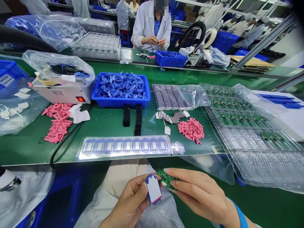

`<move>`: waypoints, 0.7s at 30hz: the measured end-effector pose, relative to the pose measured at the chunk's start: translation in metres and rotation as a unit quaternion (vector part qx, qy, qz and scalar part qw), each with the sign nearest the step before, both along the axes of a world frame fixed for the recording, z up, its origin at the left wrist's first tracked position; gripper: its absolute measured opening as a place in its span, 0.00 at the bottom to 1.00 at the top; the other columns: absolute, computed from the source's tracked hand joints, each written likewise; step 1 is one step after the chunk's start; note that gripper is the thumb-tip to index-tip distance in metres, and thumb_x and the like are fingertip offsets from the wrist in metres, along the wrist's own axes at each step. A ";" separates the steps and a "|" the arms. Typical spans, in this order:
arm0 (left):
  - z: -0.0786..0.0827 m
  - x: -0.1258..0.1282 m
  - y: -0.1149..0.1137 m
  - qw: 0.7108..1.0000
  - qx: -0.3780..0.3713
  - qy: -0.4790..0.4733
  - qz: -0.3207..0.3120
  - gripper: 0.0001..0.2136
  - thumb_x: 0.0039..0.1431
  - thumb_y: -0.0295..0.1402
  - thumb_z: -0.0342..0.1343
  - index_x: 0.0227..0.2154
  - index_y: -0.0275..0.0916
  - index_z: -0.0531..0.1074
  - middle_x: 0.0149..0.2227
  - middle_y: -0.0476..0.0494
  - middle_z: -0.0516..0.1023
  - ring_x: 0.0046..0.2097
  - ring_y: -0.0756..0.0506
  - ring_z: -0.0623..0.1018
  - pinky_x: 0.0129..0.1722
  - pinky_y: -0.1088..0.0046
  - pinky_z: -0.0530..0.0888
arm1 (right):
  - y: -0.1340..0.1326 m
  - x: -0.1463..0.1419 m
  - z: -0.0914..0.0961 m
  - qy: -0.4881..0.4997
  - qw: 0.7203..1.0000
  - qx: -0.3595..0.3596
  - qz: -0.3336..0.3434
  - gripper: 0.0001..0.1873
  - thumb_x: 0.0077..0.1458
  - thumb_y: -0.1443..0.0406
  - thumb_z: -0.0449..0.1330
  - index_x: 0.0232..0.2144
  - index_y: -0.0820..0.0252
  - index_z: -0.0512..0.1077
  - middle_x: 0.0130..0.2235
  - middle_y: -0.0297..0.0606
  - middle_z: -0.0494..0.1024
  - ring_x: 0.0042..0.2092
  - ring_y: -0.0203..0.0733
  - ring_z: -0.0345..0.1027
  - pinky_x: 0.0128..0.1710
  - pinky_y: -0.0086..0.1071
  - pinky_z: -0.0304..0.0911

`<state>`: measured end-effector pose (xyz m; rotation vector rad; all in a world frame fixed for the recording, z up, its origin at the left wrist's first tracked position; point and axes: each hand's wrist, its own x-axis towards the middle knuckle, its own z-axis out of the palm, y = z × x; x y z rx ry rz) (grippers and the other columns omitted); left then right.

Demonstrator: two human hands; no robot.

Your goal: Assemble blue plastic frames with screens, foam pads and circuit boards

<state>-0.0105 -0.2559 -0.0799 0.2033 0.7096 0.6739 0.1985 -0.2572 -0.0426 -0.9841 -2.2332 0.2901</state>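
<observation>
Two items are in hand, held together just below the near edge of the green bench (28,152). The left hand (128,202) is closed around a blue-rimmed white piece (154,189), whose long axis runs almost upright with a slight lean and whose lower end carries a red strip. The right hand (201,193) is nearly closed, pinching a green circuit board (166,179) between thumb and fingertips. The board lies just right of the piece's upper end; whether the two touch cannot be determined from this view.

Beyond them, the bench carries a blue crate (121,90) heaped with blue frames, pink strips (192,129) in a loose pile, and a clear film sheet (124,147) of oval parts. A clear tray of circuit boards (237,117) lies to the right. A white bench unit (61,93) shows a lit red switch. Its small labels, like the label on the blue bin (7,72) at far left, are illegible; no brand can be read. A co-worker (150,27) across the line works separately.
</observation>
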 end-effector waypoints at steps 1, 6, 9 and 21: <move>-0.001 0.001 0.000 1.000 0.002 0.009 0.001 0.18 0.43 0.42 0.68 0.37 0.38 0.81 0.36 0.41 0.84 0.38 0.46 0.80 0.39 0.76 0.72 | -0.002 -0.002 -0.002 0.002 1.000 0.001 -0.011 0.23 0.52 0.71 0.63 0.51 0.53 0.70 0.46 0.41 0.79 0.43 0.45 0.77 0.38 0.33 0.78; 0.001 0.006 0.002 0.998 0.040 0.048 0.033 0.19 0.37 0.44 0.70 0.34 0.41 0.82 0.33 0.43 0.84 0.36 0.47 0.78 0.39 0.77 0.70 | -0.009 -0.015 -0.009 -0.008 0.997 0.033 -0.075 0.38 0.50 0.74 0.64 0.62 0.56 0.58 0.49 0.43 0.77 0.45 0.48 0.76 0.42 0.36 0.78; 0.002 0.006 0.002 0.995 0.063 0.066 0.046 0.19 0.36 0.45 0.70 0.33 0.42 0.82 0.33 0.44 0.83 0.36 0.48 0.76 0.37 0.78 0.69 | -0.008 -0.021 -0.007 -0.047 0.994 0.033 -0.096 0.38 0.54 0.73 0.61 0.64 0.56 0.53 0.49 0.44 0.77 0.46 0.49 0.76 0.43 0.38 0.77; -0.002 0.003 0.000 0.995 0.061 0.031 0.070 0.17 0.45 0.43 0.67 0.38 0.42 0.80 0.38 0.44 0.81 0.37 0.48 0.77 0.34 0.78 0.71 | -0.013 -0.026 0.000 0.036 0.973 -0.065 -0.219 0.21 0.59 0.61 0.57 0.55 0.45 0.66 0.44 0.35 0.80 0.41 0.47 0.78 0.38 0.37 0.77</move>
